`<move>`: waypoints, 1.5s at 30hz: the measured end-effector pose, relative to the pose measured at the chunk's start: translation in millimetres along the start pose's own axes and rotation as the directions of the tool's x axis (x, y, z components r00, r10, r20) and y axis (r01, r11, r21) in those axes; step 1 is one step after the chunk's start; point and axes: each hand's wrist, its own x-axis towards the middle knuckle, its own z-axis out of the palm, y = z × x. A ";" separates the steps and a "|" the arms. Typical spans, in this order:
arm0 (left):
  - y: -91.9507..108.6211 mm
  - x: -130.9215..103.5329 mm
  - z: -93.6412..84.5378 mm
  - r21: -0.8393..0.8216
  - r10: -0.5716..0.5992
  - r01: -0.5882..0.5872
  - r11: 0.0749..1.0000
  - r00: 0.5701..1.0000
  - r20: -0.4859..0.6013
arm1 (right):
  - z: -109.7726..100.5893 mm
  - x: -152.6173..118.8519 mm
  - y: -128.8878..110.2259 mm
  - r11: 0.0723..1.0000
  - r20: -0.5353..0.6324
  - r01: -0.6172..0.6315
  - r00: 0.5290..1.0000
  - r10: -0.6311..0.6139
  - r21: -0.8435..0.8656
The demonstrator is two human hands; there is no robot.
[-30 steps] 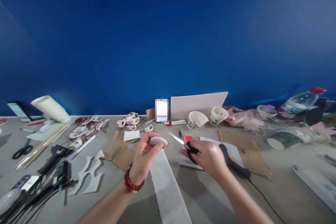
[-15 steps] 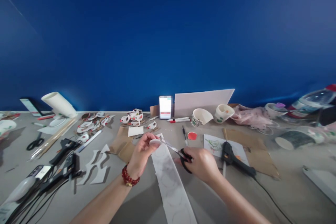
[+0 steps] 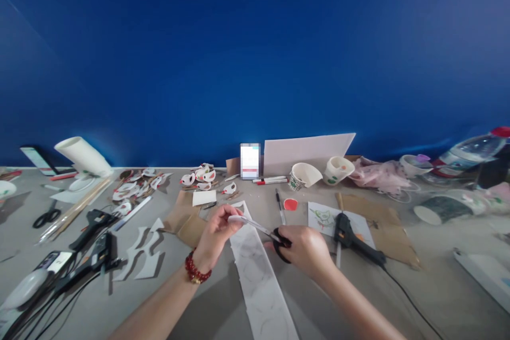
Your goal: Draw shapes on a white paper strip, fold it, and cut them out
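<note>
Head view: a long white paper strip (image 3: 258, 276) with faint pencilled circles runs down the grey tabletop (image 3: 418, 276), the landmark here. Above its far end, the left hand (image 3: 215, 234) pinches a small white paper piece (image 3: 236, 218). To the strip's right, the right hand (image 3: 306, 249) grips black-handled scissors (image 3: 265, 231), their blades meeting that piece. A black glue gun (image 3: 350, 236) lies further right.

Bare arms, one bracelet

Both forearms are sleeveless; the left wrist wears a bracelet (image 3: 196, 271) of round, glossy dark-red beads with one small gold bead.
</note>
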 end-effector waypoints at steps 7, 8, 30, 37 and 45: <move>0.8 -0.6 0.0 0.002 -0.019 0.019 1.000 1.000 -0.001 | 4.5 3.0 4.8 1.000 0.001 -0.027 1.000 0.027 -0.012; 0.9 -0.5 0.3 0.001 -0.020 0.020 1.000 1.000 -0.003 | 4.5 3.7 6.0 0.999 -0.002 -0.046 0.999 0.046 -0.007; -0.7 7.6 11.2 -0.107 -0.026 0.017 0.994 0.997 -0.075 | -10.7 12.5 -9.8 0.996 0.069 -0.087 0.994 0.084 0.037; -1.1 7.2 9.6 -0.052 -0.004 0.000 0.999 0.998 -0.066 | -10.8 14.0 -6.8 0.996 0.056 -0.082 0.995 0.080 0.026; 0.8 6.9 9.7 -0.041 0.011 -0.013 0.999 0.998 -0.059 | -8.7 15.3 -6.6 0.996 0.080 -0.070 0.995 0.065 0.053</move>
